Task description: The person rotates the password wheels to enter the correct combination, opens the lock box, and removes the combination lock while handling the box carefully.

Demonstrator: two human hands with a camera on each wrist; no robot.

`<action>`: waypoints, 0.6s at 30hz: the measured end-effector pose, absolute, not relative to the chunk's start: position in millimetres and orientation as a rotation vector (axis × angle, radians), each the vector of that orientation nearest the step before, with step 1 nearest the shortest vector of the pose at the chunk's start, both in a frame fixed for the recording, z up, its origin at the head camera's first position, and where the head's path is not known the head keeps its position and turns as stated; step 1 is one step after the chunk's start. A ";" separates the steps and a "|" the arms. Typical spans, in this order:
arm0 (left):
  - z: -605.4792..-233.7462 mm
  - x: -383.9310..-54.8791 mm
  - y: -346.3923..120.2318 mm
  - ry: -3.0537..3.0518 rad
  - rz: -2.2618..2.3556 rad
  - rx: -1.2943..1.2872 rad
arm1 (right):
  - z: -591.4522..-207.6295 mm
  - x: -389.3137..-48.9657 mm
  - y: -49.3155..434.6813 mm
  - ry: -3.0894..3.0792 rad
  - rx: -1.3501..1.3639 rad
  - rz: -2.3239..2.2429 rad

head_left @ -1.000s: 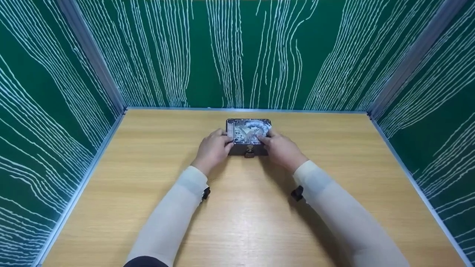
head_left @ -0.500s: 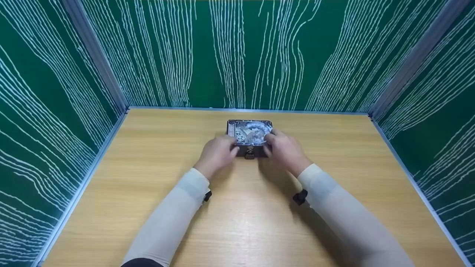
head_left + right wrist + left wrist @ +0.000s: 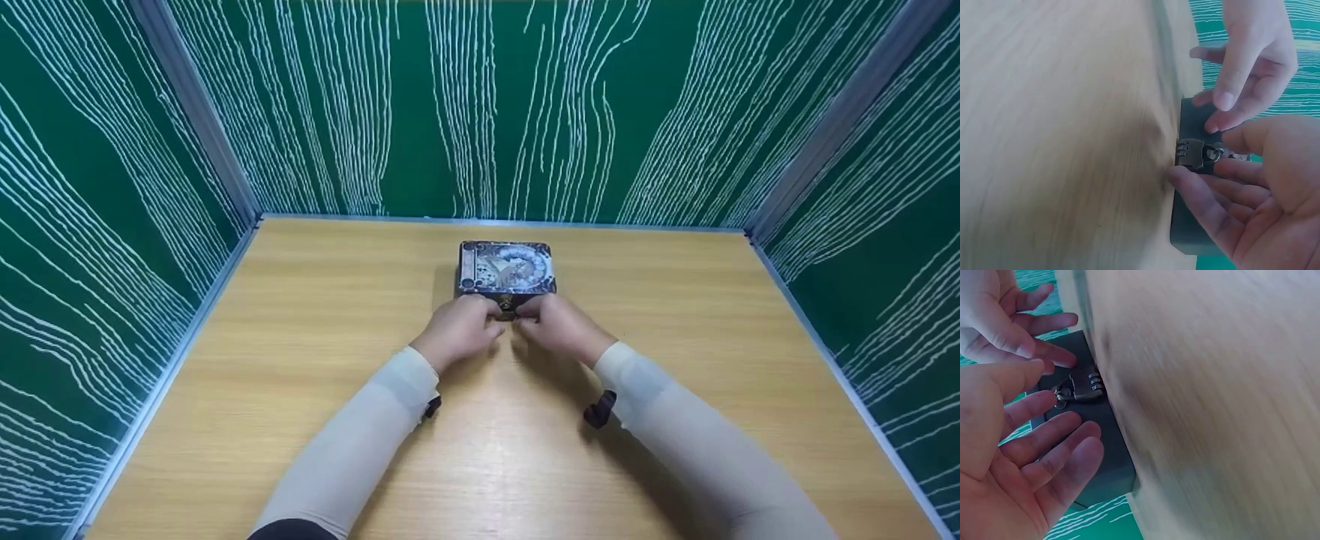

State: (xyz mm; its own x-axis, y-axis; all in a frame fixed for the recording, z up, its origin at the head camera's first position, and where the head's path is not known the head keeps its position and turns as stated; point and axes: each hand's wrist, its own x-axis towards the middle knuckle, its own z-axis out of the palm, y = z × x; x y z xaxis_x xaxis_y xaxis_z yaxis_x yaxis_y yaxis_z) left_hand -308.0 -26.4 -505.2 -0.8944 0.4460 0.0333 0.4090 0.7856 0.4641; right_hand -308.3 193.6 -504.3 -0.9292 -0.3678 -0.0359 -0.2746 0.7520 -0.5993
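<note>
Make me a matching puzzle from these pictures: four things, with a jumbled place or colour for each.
1. Dark rectangular box with printed top
2. Small metal combination padlock
3. Long fabric sleeves
4. Flat wall panels

A. Green with white wavy lines
B. Standing on the light-brown wooden tabletop
C. Off-white
D. At the box's front

Pairs: 1-B; 2-D; 3-C; 4-A

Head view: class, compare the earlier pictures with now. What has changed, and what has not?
The left hand and right hand have let go of the sides of the dark rectangular box with a patterned lid. They moved inward and toward the person, to the grey metal combination padlock at its front; a firm grip isn't visible. The box stays put, lid closed.
</note>
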 end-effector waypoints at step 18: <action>-512.0 -308.9 -24.1 2.733 0.972 0.663 | -515.1 -314.1 190.1 2.746 -0.573 -1.000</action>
